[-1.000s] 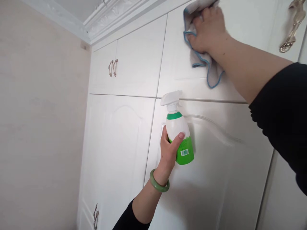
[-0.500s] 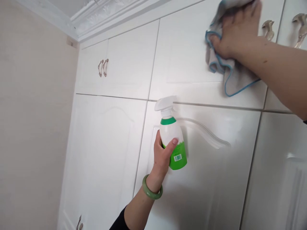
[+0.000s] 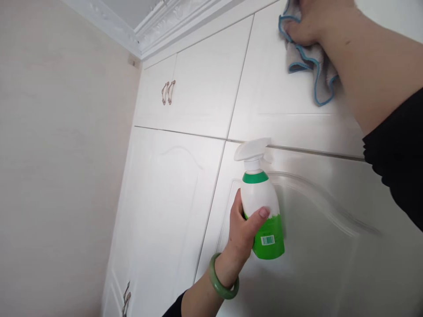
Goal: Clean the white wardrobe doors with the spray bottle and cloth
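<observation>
My left hand (image 3: 246, 226), with a green bangle on its wrist, is wrapped round a spray bottle (image 3: 261, 193). The bottle is white and green with a white trigger head, held nearly upright in front of a lower cabinet door (image 3: 317, 246). At the top right, my right hand (image 3: 313, 24) presses a grey cleaning cloth (image 3: 325, 81) with blue edging against an upper cabinet door (image 3: 269, 75). Its fingertips are cut off by the top of the picture. The cloth's loose folds hang below the hand.
Paired metal handles (image 3: 168, 92) stick out from the upper doors on the left, and another handle (image 3: 126, 299) shows low down. A plain wall (image 3: 66, 167) meets the cabinet at the left. Ornate moulding (image 3: 178, 26) runs along the ceiling.
The view has shifted, so the cabinet and bottle sit further right. My right hand and the cloth have moved up the upper door. My left hand still grips the bottle.
</observation>
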Action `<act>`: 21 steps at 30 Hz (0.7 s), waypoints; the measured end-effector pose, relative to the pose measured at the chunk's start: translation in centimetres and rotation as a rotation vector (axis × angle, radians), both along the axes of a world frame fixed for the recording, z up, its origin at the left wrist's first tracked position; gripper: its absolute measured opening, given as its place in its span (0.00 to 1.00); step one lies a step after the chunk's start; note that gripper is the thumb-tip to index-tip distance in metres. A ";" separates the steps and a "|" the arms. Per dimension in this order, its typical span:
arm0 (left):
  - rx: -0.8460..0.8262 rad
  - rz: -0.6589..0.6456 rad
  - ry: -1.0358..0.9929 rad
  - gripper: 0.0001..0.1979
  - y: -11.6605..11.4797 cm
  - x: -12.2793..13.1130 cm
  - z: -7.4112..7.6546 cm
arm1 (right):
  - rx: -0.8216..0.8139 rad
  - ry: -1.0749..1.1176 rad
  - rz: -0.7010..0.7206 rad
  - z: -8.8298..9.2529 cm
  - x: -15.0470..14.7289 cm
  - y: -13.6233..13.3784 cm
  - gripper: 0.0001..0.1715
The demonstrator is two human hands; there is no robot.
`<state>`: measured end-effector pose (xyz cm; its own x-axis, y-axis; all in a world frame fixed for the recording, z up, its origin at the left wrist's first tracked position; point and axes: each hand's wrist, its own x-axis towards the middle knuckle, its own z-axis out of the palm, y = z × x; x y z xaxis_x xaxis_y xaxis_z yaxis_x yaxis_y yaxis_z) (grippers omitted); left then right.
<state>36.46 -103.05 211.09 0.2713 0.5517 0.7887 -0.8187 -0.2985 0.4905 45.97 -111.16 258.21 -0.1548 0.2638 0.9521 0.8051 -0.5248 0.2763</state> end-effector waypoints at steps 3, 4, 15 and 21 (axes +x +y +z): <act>-0.018 -0.012 0.018 0.35 0.2 -0.1 0.1 | 0.021 -0.116 -0.076 -1.0 -2.2 2.0 0.47; -0.026 -0.019 0.025 0.36 0.2 -0.2 0.2 | 0.001 -0.133 -0.054 -1.3 -2.8 2.7 0.46; -0.026 -0.053 0.033 0.37 0.4 -0.6 0.3 | -0.064 -0.165 0.046 -4.1 -6.0 9.4 0.41; -0.123 0.066 -0.067 0.36 0.9 -1.1 -1.4 | -0.002 -0.057 0.058 -8.1 -7.0 11.1 0.44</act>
<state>35.37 -102.19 209.65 0.1799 0.6601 0.7293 -0.8314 -0.2942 0.4714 39.00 -100.06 250.12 -0.2238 0.2546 0.9408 0.8171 -0.4771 0.3235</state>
